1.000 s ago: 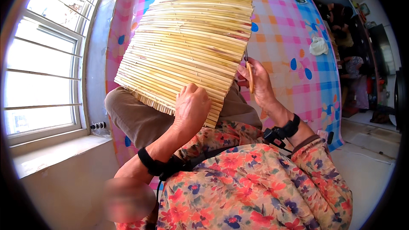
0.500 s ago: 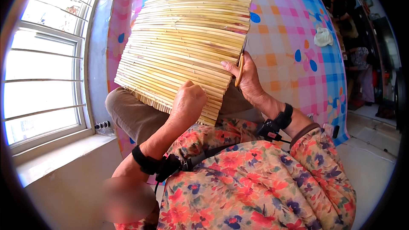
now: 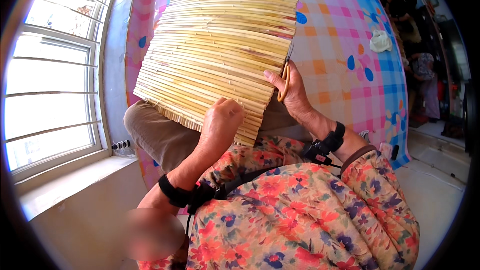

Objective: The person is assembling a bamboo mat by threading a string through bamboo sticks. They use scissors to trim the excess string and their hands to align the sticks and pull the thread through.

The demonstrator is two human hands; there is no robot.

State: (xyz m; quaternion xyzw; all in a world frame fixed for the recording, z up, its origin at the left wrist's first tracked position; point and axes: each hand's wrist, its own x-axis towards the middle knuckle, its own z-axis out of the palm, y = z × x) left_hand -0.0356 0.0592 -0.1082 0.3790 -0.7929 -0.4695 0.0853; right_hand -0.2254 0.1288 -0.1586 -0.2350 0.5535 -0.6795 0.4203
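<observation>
A mat of straw-coloured stalks, bound side by side with knotted string, slopes across my lap. My left hand rests over its near part, fingers curled in a pinch; what they pinch is hidden. At the mat's right edge is my right hand, its thumb lying on top of the stalks. In that same hand are scissors with tan loop handles. Their blades run along the mat's edge and are partly hidden.
A checked, flowered cloth spreads under and beyond the mat. On its right side lies a crumpled white cloth. A barred window with a sill stands at left. People sit in the dim area at far right.
The mat and my right hand with the scissors have shifted very slightly to the right. My left hand stays at nearly the same spot, still pinched.
</observation>
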